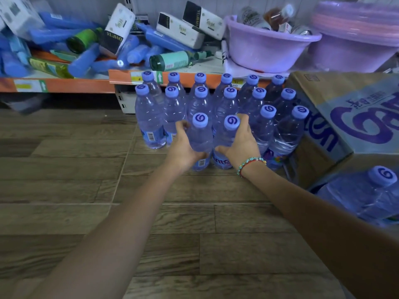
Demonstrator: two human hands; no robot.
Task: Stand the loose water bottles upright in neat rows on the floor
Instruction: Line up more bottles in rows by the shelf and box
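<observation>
Clear water bottles (218, 100) with lilac swirl-marked caps stand upright in rows at 12 o'clock. Left hand (183, 145) grips one front bottle (200, 137); right hand (241, 143) grips its neighbour (225, 137).

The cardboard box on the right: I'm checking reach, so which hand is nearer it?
Right. The right hand grips a bottle closer to the cardboard box; the left hand is farther left.

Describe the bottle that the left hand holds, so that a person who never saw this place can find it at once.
Find the orange shelf edge; below it, water bottles stand in rows on the wooden floor. In the front row there are four; the bottle is the leftmost. Its neighbour is gripped by the right hand, which wears a beaded bracelet, while the bare-wristed left hand grips this one.
</observation>
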